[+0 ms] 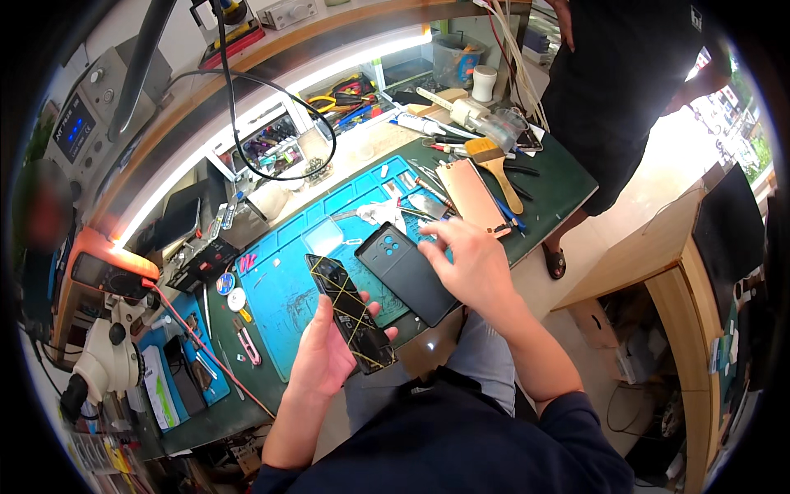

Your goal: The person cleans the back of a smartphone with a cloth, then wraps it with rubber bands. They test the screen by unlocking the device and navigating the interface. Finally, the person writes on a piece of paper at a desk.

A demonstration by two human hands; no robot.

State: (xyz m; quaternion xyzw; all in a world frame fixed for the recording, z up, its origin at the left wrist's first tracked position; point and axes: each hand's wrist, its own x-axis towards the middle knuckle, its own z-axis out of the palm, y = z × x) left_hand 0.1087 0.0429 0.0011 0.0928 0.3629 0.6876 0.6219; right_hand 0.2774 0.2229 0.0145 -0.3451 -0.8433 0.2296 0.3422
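Observation:
My left hand (327,344) grips a black phone (350,317) with yellow crisscross lines on its back, tilted over the mat's front edge. A black phone case (405,280) with a camera cutout lies to its right on the blue work mat (278,305). My right hand (461,267) is over the case's upper right part, fingers bent and apart with nothing visible in them. Past that hand lies a rose-gold panel (465,193), and a white crumpled piece (381,212) sits behind the case.
A wooden brush (497,173) and many tools cover the bench's back right. An orange multimeter (111,272) and a microscope (111,354) stand left. A cable loops overhead. Another person (601,99) in dark clothes stands at the right, near a wooden cabinet (658,296).

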